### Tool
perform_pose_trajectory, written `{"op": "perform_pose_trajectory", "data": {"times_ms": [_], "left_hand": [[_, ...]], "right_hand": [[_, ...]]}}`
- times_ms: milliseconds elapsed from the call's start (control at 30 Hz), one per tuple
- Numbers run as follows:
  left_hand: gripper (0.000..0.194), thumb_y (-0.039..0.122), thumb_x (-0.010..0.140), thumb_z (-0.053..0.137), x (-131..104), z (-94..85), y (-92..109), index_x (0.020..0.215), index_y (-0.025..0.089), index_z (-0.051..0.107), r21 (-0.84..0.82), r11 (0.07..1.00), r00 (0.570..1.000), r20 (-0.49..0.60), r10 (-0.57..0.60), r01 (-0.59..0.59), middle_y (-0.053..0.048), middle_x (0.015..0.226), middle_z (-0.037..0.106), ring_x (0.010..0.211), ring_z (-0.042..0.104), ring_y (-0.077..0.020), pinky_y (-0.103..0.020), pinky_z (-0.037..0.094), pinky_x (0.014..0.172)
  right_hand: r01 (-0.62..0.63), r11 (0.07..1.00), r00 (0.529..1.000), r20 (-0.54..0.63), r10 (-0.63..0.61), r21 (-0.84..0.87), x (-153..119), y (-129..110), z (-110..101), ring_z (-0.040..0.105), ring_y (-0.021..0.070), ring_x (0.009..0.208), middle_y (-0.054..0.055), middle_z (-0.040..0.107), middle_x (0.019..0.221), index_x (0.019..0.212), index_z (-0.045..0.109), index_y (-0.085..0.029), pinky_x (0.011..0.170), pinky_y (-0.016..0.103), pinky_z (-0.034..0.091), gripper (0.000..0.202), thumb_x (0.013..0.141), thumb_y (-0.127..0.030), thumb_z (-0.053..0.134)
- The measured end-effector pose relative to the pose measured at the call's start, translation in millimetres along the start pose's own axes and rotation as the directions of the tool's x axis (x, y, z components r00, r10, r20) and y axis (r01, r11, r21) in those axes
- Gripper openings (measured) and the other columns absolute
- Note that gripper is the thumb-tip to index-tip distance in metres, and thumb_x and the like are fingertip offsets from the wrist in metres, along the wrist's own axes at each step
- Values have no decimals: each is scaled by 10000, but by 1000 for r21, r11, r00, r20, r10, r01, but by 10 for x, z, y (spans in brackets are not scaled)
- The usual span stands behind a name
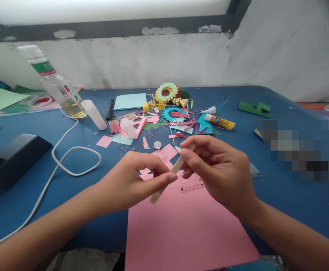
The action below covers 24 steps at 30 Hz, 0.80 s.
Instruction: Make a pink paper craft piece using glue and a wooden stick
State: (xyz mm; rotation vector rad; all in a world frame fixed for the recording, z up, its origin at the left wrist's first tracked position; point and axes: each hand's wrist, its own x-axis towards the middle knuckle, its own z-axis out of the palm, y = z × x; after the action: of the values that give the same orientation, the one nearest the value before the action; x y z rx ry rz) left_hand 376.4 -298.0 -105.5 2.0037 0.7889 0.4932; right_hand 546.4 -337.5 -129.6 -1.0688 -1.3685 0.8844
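Note:
Above a large sheet of pink paper, both hands pinch a pale, flat stick with a rounded lower end; its exact kind I cannot make out. My left hand grips the lower half between thumb and forefinger. At the upper end, my right hand closes thumb and fingers round it, and a small whitish tip shows beside the thumb. A clear plastic ruler lies on the pink sheet below the hands, partly covered by the right one.
Paper scraps, paper rings and a yellow glue tube lie behind the hands. To the left stand a bottle and a white cylinder, near a white cable and a black device. A green piece lies right.

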Motion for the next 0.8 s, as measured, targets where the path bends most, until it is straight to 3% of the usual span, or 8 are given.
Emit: {"op": "perform_pose_trajectory", "data": {"times_ms": [200, 333, 467, 633, 800], "left_hand": [[314, 230, 840, 496, 0, 0, 2, 552, 125, 564, 38, 999, 999, -27, 29, -28, 30, 482, 525, 487, 460, -57, -152, 359, 500], [398, 268, 856, 453, -4, -12, -6, 490, 121, 502, 48, 999, 999, -37, -5, 7, 49, 433, 404, 423, 368, -35, -145, 279, 421], [450, 356, 863, 435, -10, -8, -32, 479, 125, 470, 17, 995, 995, 26, -100, 99, 56, 410, 341, 398, 324, -36, -156, 244, 395], [362, 392, 852, 456, -4, -25, -54, 648, 134, 608, -52, 981, 982, 57, -182, 185, 21, 551, 529, 528, 465, -70, -160, 326, 468], [226, 314, 815, 549, -5, -70, -39, 721, 152, 676, -280, 936, 972, 152, -178, 215, 12, 669, 623, 652, 538, -81, -148, 411, 579]], "right_hand": [[-61, 992, 997, 52, 55, 113, -11, 2, 28, 602, 51, 465, -61, 644, 600, 814, 582, -198, 451, 111, 517, 18, 828, -188, 584], [-93, 984, 992, 100, 78, 153, -39, -6, 65, 602, 57, 483, -54, 629, 608, 804, 584, -201, 461, 123, 527, 35, 833, -185, 573], [-57, 992, 990, 136, 41, 113, -59, -2, 75, 607, 50, 531, -59, 613, 624, 820, 591, -216, 510, 116, 520, 39, 839, -188, 571], [-40, 995, 992, 127, 29, 86, -42, 11, 61, 605, 53, 537, -60, 624, 598, 809, 587, -217, 524, 124, 504, 72, 846, -166, 553], [-122, 977, 986, 130, 100, 176, -17, 5, 51, 623, 51, 547, -67, 638, 597, 827, 581, -225, 531, 117, 507, 64, 866, -194, 541]]}}
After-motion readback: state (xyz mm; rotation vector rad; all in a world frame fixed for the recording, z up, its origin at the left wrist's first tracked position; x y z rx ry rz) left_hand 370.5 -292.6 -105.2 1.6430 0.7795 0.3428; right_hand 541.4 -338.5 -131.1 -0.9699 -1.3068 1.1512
